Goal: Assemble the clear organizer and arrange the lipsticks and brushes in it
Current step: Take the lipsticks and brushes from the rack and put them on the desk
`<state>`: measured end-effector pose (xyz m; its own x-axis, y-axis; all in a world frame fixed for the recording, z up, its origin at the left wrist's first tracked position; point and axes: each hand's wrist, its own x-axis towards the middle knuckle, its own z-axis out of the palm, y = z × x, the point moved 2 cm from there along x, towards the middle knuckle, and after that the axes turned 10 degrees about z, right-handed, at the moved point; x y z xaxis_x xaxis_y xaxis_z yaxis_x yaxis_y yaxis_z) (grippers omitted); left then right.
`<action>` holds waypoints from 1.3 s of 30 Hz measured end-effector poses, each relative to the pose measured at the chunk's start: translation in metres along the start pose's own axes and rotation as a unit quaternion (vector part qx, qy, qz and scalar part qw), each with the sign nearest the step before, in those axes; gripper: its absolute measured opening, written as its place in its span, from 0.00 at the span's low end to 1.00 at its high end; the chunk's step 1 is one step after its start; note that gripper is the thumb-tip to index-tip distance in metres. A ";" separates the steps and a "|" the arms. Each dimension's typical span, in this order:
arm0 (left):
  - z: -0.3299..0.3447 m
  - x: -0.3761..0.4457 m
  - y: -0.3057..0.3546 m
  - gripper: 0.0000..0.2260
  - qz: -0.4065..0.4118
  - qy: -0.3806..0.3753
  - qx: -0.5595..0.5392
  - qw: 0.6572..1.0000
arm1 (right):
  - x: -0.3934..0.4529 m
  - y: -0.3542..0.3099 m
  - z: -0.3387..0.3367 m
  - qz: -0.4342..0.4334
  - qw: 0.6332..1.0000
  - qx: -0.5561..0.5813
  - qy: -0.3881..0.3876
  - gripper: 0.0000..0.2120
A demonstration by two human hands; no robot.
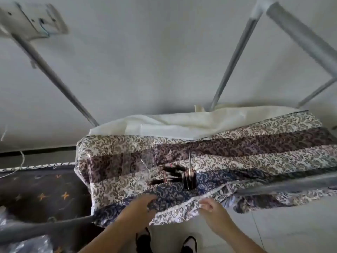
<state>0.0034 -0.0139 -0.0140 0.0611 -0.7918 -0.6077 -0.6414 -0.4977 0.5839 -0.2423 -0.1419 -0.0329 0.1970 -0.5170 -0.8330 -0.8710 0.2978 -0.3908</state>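
Clear organizer panels [138,165] lie on a table covered by a floral patterned cloth [237,154]. To their right sit dark lipsticks and brushes [173,175], some beside a clear upright piece [190,170]. My left hand [144,203] rests on the cloth's near edge, its fingers partly tucked under a fold. At the hanging hem of the same cloth, my right hand [207,205] pinches the fabric. Both hands are well short of the organizer parts.
A cream sheet [173,123] lies bunched at the table's far side. Metal poles [54,77] slant up along the white wall. A dark star-patterned surface [42,194] lies left. My feet [164,241] stand on the tiled floor below.
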 end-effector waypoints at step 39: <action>-0.005 0.235 -0.030 0.12 0.084 0.072 -0.061 0.992 | 0.186 -0.036 0.011 -0.092 0.975 0.034 0.198 0.10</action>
<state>0.0410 -0.1865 -0.1718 0.0746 -0.9054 -0.4180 -0.5555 -0.3859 0.7366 -0.1693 -0.2395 -0.1778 0.1454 -0.8317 -0.5358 -0.8027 0.2174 -0.5553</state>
